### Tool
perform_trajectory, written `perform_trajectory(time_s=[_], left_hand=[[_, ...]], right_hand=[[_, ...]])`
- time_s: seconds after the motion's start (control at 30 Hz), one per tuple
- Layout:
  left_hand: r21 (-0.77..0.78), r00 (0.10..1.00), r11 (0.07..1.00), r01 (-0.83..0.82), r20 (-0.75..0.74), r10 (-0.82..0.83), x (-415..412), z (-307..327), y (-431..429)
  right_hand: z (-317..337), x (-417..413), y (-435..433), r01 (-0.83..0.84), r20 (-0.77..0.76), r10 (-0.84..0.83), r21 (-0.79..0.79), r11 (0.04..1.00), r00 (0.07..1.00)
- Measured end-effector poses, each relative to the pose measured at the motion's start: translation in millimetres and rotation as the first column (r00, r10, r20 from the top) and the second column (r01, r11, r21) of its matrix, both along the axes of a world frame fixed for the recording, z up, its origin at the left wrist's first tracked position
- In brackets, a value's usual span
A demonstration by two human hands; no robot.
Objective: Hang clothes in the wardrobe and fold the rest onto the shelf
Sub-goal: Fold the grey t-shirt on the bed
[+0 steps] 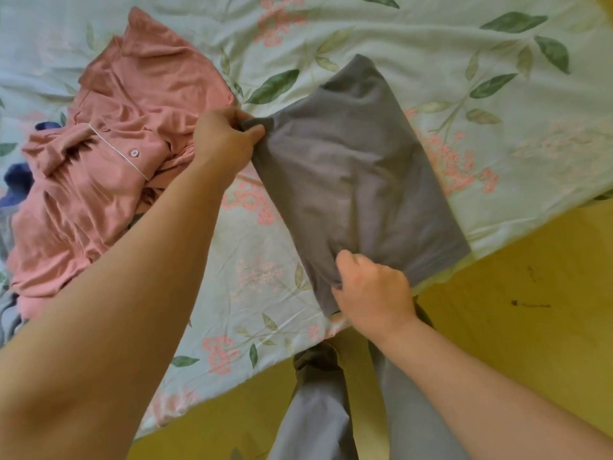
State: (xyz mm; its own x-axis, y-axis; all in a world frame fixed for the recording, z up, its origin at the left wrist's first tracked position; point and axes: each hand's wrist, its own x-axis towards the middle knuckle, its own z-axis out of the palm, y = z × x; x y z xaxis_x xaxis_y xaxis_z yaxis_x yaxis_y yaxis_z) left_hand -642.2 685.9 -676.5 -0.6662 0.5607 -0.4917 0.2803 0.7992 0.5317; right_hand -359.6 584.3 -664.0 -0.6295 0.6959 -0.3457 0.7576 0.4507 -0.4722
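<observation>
Pinching the far corner of the grey cloth [348, 167] with the left hand [225, 137], clutching its near edge with the right hand [371, 290]; stretched between both over the bed [431, 44], possibly folded.

Your left hand [225, 141] and right hand [374, 293] are bare, as are both forearms [132, 293]. Loose grey trousers [315, 419], creased, cover your legs.

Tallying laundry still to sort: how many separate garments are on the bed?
4: grey garment gripped by left hand and right hand; pink shirt left of it; dark blue piece and grey piece peeking from under the pink; more may be hidden.
</observation>
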Motion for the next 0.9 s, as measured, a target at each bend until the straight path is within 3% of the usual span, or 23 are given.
perform_trajectory(time_s=[0.13, 0.23, 0.33, 0.4, 0.5, 0.57, 0.63, 0.7, 0.8, 0.9], left_hand=[[-0.033, 0.994, 0.998, 0.052, -0.099, -0.055, -5.6, -16.9, 3.9], [-0.103, 0.995, 0.994, 0.037, -0.086, -0.046, -3.3, -24.1, 0.1], [-0.092, 0.995, 0.996, 0.0, -0.101, -0.009, -1.8, -24.9, -2.7], [-0.08, 0.996, 0.997, 0.009, -0.09, -0.016, -1.5, -24.6, -3.4], [-0.062, 1.0, 0.998, 0.018, -0.008, -0.019, -3.3, -26.6, -4.4], [-0.064, 0.999, 0.998, 0.019, 0.046, -0.016, -7.7, -28.9, -5.9], [-0.064, 0.995, 0.998, 0.007, 0.101, -0.001, -11.5, -29.2, -5.3], [-0.058, 0.989, 0.998, -0.021, 0.146, 0.03, -12.2, -28.4, -3.4], [-0.062, 0.976, 0.995, -0.081, 0.2, 0.092, -12.0, -28.1, -0.1], [-0.076, 0.888, 0.954, -0.289, 0.351, 0.297, -6.6, -33.0, 2.5]], right_hand=[[3.4, -38.4, -16.0, -0.188, 0.226, 0.219, -0.15, 0.971, 0.949], [-7.1, -45.9, -25.3, -0.208, 0.401, 0.324, -0.306, 0.929, 0.857], [-11.1, -37.3, -34.8, -0.229, 0.458, 0.415, -0.408, 0.884, 0.786], [-4.0, -29.5, -31.8, -0.259, 0.415, 0.479, -0.483, 0.837, 0.774], [11.8, -25.3, 8.9, -0.18, 0.262, 0.318, -0.44, 0.88, 0.911], [12.8, -31.8, 53.8, -0.029, 0.158, 0.071, -0.253, 0.967, 0.985], [6.8, -42.3, 111.4, 0.22, -0.046, -0.225, -0.09, 0.971, 0.973], [-4.1, -52.6, 174.9, 0.375, -0.172, -0.383, -0.075, 0.924, 0.908], [-12.7, -73.4, 255.3, 0.312, -0.112, -0.343, -0.228, 0.922, 0.932], [-20.3, -86.0, 295.7, 0.107, 0.007, -0.116, -0.448, 0.887, 0.993]])
